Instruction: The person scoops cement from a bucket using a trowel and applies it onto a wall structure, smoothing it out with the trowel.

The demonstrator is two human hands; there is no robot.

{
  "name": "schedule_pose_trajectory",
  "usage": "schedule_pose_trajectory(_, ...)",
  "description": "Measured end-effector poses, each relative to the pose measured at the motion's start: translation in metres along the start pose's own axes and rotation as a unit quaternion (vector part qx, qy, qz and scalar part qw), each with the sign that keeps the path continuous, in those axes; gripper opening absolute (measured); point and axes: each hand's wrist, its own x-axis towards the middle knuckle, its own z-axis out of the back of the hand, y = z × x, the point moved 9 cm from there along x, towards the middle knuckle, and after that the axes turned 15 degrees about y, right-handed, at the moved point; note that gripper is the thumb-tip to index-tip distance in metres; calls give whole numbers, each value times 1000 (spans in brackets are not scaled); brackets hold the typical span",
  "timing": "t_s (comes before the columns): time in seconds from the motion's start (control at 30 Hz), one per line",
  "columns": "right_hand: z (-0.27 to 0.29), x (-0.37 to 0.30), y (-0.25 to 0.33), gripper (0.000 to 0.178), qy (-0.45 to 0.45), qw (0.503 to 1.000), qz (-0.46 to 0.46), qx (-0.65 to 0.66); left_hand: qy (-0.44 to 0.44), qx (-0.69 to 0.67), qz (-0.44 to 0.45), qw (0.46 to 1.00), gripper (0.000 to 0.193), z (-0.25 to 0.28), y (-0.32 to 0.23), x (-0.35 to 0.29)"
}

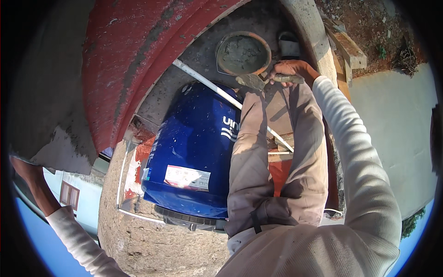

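My right hand (pixel 286 70) is closed round the handle of a trowel (pixel 251 81), above my knees. The trowel's blade, coated in grey mortar, points left and lies just below the rim of an orange-edged bucket (pixel 265 42). Wet grey mortar (pixel 242 54) fills much of that bucket. At the far left my left hand (pixel 26 170) reaches up to the lower edge of a grey plastered wall (pixel 60 134). Its fingers are lost in the dark rim of the picture and cannot be made out.
A large blue water tank (pixel 194 143) stands left of my legs. A white pipe (pixel 210 84) runs slantwise past it. Red-painted wall (pixel 138 41) curves along the upper left. Wooden boards (pixel 348 48) lie beyond the ledge (pixel 311 32) at right, and a pale container (pixel 289 48) sits beside the bucket.
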Motion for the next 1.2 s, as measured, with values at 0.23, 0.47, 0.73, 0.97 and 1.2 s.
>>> schedule_pose_trajectory(0.23, -118, -127, 7, 33, 46, 934, 302, 183, -62, -4, 38, 997, 36, -59, -110, 1)
schedule_pose_trajectory(0.47, -176, -258, 82, 22, 26, 757, 609, 234, -127, -84, 79, 985, 46, -47, -143, -3)
schedule_pose_trajectory(0.73, -177, -401, 184, 27, -8, 578, 761, 295, -77, -204, 133, 967, 63, -30, -175, 67)
schedule_pose_trajectory(0.97, -119, -478, 197, 37, -194, 556, 742, 320, -105, -268, 137, 948, 71, -53, -203, 66)
schedule_pose_trajectory(1.2, -118, -499, 231, 38, -447, 587, 615, 279, -80, -245, 153, 954, 70, -52, -215, 62)
